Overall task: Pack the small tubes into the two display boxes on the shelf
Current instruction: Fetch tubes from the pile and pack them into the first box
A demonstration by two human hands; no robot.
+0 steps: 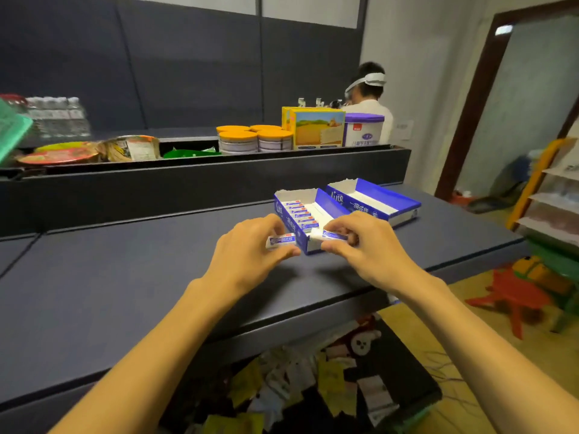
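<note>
- Holding one small tube each: the left hand (250,245) has a pinch grip on a white and blue tube (281,240), thumb under and fingers over it, just outside the near box's left wall.
- The right hand (363,242) has its grip curled round a second tube (332,235), right at the near box's front end, thumb below, fingers on top.
- The near display box (329,204), blue outside and white inside, sits on the dark shelf (141,277) right ahead of both grips. It's got a row of packed tubes (300,213) lined up along its left side, running away from the hands. The right part of the box looks bare white.
- The far display box (383,191) is just beyond and to the right of the right grip, touching or nearly touching the near one. Can't see any tubes in it from here.
- Past the boxes there's a raised ledge with orange-lid tins (253,139), a yellow carton (316,128) and a purple-lid tub (363,130).
- Further left of the left grip on that ledge: snack packs (94,151), a pack of bottles (56,117) and a green basket (12,133) at the frame edge.
- Another person (369,101) in white stands behind the tub, back turned.
- Below the hands, under the shelf edge, a dark bin (391,364) holds a jumble of packets (313,383), too blurry to read.
- Nothing sits between either grip and the near box.
</note>
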